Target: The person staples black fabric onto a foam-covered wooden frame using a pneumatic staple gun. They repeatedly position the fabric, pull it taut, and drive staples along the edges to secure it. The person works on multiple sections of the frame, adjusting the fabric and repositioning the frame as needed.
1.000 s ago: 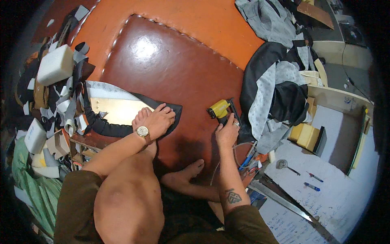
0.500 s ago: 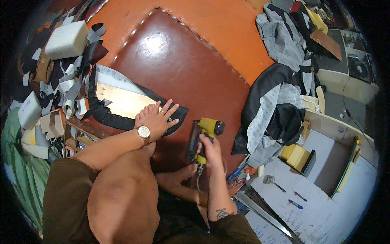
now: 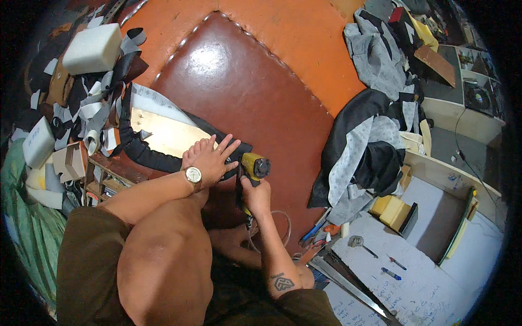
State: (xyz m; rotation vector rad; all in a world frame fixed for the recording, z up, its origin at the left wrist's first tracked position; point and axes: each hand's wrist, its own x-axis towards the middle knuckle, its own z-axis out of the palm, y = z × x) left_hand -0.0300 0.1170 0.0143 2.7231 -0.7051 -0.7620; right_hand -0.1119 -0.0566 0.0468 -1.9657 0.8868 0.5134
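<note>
A yellow and black pneumatic staple gun (image 3: pixel 253 166) with a thin air hose is gripped in my right hand (image 3: pixel 257 196), its fingers wrapped round the handle. The gun's front end is beside the near right corner of a wooden panel (image 3: pixel 165 131), whose edge is wrapped in padded black material (image 3: pixel 142 155). Whether it touches the material is hidden. My left hand (image 3: pixel 211 159) lies with fingers spread on that corner of the panel. Beneath its wrist, more fingers or toes are partly covered. A patterned white backing (image 3: pixel 155 102) shows along the panel's far side.
Scraps (image 3: pixel 89 111) and a white foam block (image 3: pixel 92 49) lie at the left. A heap of black and grey fabric (image 3: pixel 359 149) sits at the right of the brown padded surface (image 3: pixel 261 98). Beyond it is a white board (image 3: pixel 370 277) with a pen (image 3: pixel 391 273).
My right hand has moved left with the staple gun, bringing it beside my left hand and the panel's corner. The left hand has stayed in place.
</note>
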